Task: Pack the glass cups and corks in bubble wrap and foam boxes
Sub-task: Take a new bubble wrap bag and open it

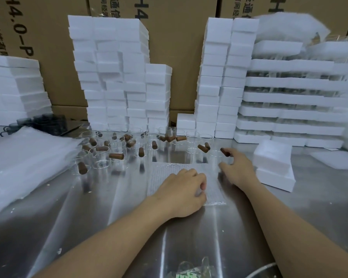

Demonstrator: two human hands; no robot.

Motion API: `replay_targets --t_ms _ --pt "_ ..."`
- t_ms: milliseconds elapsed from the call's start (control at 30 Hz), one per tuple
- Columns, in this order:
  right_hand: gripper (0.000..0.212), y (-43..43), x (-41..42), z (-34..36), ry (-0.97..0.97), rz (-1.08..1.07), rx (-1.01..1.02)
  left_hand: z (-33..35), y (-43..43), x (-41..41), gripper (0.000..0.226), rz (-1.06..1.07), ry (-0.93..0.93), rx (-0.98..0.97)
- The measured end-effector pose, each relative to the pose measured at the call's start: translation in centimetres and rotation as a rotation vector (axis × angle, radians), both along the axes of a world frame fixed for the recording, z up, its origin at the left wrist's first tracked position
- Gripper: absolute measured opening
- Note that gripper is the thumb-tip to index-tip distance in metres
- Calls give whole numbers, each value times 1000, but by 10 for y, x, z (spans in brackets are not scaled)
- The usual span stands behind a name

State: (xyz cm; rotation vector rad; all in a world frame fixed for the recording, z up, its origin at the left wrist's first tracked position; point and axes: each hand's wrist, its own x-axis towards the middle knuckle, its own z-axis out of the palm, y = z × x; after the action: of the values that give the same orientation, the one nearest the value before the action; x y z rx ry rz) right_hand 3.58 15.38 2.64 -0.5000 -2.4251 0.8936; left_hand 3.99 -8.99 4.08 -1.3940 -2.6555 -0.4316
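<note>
This is a packing station in a warehouse or factory stockroom. The work surface is a bare stainless-steel counter (113, 227). Behind the counter, large cardboard cartons (179, 47) with printed Chinese characters and codes form a wall. Along the counter's back edge stand tall stacks of identical white foam boxes (117, 77), and at its back right are layered foam trays (289, 99) with glassware between them. Near the counter's middle, dozens of loose clear glass cups (100, 155) and brown corks (116, 156) lie in bulk. A pile of bubble wrap (22, 163) covers the counter's left end.
</note>
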Motion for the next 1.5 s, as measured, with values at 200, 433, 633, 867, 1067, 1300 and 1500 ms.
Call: replay_targets --t_ms 200,433,633,867,1067,1300,1500 --pt "44 -1 -2 -1 -34 9 60 4 -1 -4 6 -6 -15 95" --pt "53 1 -7 -2 -121 17 163 4 -3 -9 9 61 -14 239" --pt "18 1 -7 0 144 -102 102 4 -5 -14 13 70 8 282" --pt "16 -15 16 34 457 -111 69 3 -6 -27 13 132 -138 437" --pt "17 -63 42 93 612 154 -110 20 -15 -38 28 149 -464 869" --pt "15 -96 55 75 558 316 -225 35 -22 -38 55 123 -621 1065" --pt "20 -92 51 62 549 316 -438 29 -21 -40 46 132 -443 1090"
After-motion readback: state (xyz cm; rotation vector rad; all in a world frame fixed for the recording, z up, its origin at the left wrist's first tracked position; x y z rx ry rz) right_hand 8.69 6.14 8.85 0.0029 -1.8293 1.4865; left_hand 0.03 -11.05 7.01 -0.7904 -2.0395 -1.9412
